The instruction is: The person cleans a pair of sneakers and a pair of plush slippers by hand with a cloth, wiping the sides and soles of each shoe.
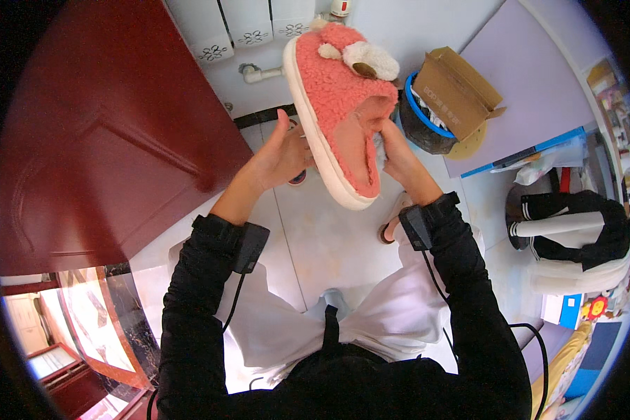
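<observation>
A fluffy pink slipper (328, 86) with a thick cream sole and a white and brown plush animal face is held up in front of me, its open heel end towards me. My right hand (396, 149) grips its right side near the opening, with the fingers partly hidden behind it. My left hand (286, 155) is beside the sole on the left, thumb raised and apart; its fingertips reach the sole's edge, and whether they touch it I cannot tell. Both wrists wear black straps with small dark boxes.
A dark red door (136, 131) stands at the left, a white radiator (252, 23) on the wall ahead. At the right are a blue-rimmed bin (425, 128) with an open cardboard box (454, 94) on it, and a black and white garment (583, 226). Tiled floor (325, 236) lies below.
</observation>
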Available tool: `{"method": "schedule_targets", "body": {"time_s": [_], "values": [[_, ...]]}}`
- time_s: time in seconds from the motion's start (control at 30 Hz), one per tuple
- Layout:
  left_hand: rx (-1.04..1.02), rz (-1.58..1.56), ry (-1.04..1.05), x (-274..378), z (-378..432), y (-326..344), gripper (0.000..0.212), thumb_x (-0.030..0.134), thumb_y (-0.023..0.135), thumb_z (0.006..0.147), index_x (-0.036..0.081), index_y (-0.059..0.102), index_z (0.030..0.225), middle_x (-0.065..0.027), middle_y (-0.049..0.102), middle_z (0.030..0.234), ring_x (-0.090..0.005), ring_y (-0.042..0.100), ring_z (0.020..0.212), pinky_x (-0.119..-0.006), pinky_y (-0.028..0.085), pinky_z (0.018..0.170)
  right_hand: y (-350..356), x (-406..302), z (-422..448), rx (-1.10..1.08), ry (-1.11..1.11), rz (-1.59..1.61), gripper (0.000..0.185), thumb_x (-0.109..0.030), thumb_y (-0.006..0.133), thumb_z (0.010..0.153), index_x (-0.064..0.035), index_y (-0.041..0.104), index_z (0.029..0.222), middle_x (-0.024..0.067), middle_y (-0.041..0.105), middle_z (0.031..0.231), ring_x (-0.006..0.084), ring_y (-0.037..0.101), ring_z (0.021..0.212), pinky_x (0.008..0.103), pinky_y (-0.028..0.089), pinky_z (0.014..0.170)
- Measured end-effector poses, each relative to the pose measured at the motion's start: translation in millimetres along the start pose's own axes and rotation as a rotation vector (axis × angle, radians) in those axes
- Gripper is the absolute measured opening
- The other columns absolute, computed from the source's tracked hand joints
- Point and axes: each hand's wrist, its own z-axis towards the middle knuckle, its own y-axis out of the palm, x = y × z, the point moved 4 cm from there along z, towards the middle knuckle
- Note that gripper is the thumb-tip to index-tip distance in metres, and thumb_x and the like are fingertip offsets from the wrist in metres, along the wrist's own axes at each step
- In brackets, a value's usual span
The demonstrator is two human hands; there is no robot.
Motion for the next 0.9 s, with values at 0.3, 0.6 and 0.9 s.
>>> {"method": "schedule_targets", "body": {"time_s": [0.3, 0.6, 0.9], "values": [[-0.013, -0.133, 0.058, 1, -7, 17, 0.074, 0.059, 0.042, 0.08, 0.009, 0.026, 0.132, -0.0099, 0.035, 0.132, -0.0251, 0.036, 0.119, -0.042, 0.028, 0.099, 5, 11, -1, -0.187, -0.116, -0.671, 0.04, -0.024, 0.057, 0.079, -0.0018, 0.05, 0.112, 0.0062, 0.057, 0.105, 0.0142, 0.051, 0.097, 0.0278, 0.039, 0.084], [0.202, 0.521, 0.072, 3, 0, 5, 0.085, 0.032, 0.065, 0.072, 0.002, 0.015, 0.134, -0.0138, 0.036, 0.126, -0.0228, 0.041, 0.112, -0.033, 0.033, 0.093, -61, -67, 5, 0.474, -0.56, -1.013, 0.047, -0.028, 0.066, 0.074, -0.0028, 0.049, 0.109, 0.0082, 0.058, 0.095, 0.0146, 0.056, 0.082, 0.0295, 0.045, 0.074], [0.218, 0.842, 0.109, -14, 3, 20, 0.081, 0.028, 0.068, 0.068, 0.003, 0.024, 0.132, -0.0132, 0.039, 0.124, -0.0202, 0.036, 0.115, -0.031, 0.027, 0.097, 2, -71, -3, 0.267, -0.9, -0.909, 0.027, -0.019, 0.064, 0.076, -0.0083, 0.056, 0.099, 0.0092, 0.057, 0.091, 0.0205, 0.056, 0.082, 0.0287, 0.044, 0.073]]}}
